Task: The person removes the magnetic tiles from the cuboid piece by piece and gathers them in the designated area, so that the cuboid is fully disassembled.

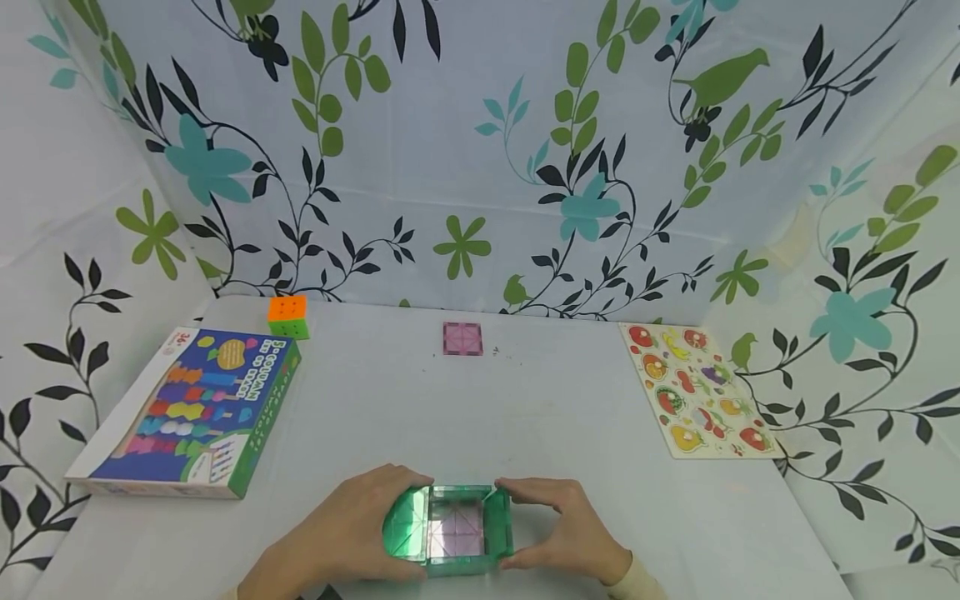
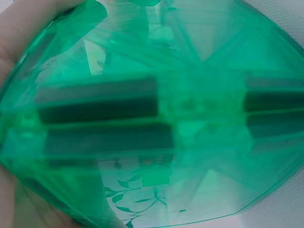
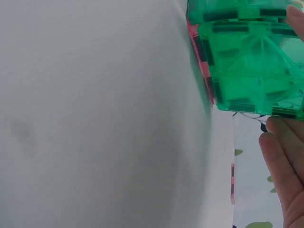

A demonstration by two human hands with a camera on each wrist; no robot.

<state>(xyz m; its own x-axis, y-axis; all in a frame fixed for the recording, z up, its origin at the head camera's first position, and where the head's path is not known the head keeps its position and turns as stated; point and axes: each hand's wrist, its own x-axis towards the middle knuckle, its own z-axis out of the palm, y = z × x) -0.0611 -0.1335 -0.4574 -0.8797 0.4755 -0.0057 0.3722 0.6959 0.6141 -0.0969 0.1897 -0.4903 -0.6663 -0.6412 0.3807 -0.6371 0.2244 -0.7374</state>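
Between the two hands stands a low open-topped box of see-through green magnetic tiles, with a pink magnetic tile (image 1: 455,533) as its floor. My left hand (image 1: 360,525) grips the left green tile (image 1: 407,525), thumb at the near side and fingers at the far side; this tile leans outward. With thumb and fingers spread to its near and far ends, my right hand (image 1: 566,529) holds the right green tile (image 1: 498,523). In the left wrist view, green tile (image 2: 204,61) surfaces fill most of the picture. The right wrist view shows fingertips at the edges of a green tile (image 3: 259,66).
Another pink magnetic tile (image 1: 462,339) lies farther back on the white table (image 1: 555,392). At left are a boxed toy set (image 1: 195,408) and an orange-and-green cube (image 1: 288,317). A fruit-picture board (image 1: 701,392) lies at right. Patterned cloth (image 1: 450,167) hangs behind.
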